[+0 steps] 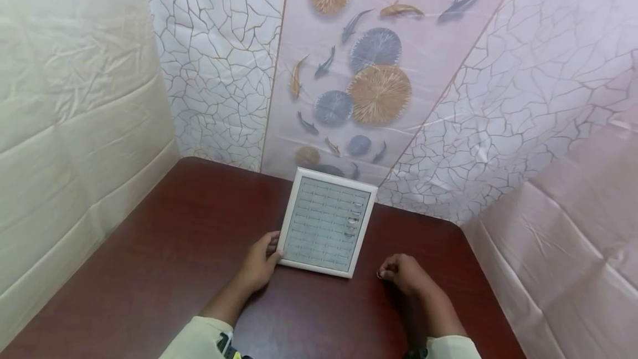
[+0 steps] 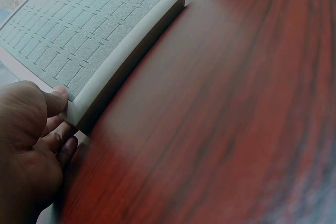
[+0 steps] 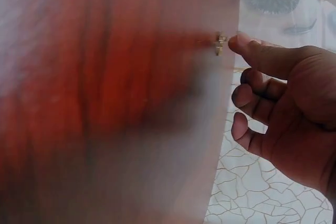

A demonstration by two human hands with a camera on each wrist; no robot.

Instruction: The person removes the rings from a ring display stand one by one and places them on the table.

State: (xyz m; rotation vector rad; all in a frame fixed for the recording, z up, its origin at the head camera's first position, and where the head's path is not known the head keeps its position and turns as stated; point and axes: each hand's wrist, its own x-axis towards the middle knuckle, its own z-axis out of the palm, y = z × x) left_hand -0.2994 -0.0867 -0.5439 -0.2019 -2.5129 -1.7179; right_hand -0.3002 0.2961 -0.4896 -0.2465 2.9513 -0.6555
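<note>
A white-framed ring display tray [image 1: 326, 220] with a grey slotted pad leans back on the table. Several rings [image 1: 353, 220] sit in its right-hand column of slots. My left hand [image 1: 259, 262] grips the tray's lower left corner, thumb on the frame's face and fingers behind, as the left wrist view shows. To the right of the tray, low over the table, my right hand [image 1: 406, 275] pinches a small gold-coloured ring [image 3: 219, 44] between thumb and forefinger. Its other fingers [image 3: 242, 95] are loosely curled.
The dark red wooden table [image 1: 199, 226] has rounded far corners. A patterned cloth [image 1: 219, 71] hangs behind it, and pale cloths stand along the left [image 1: 75, 126] and right [image 1: 563, 237] sides.
</note>
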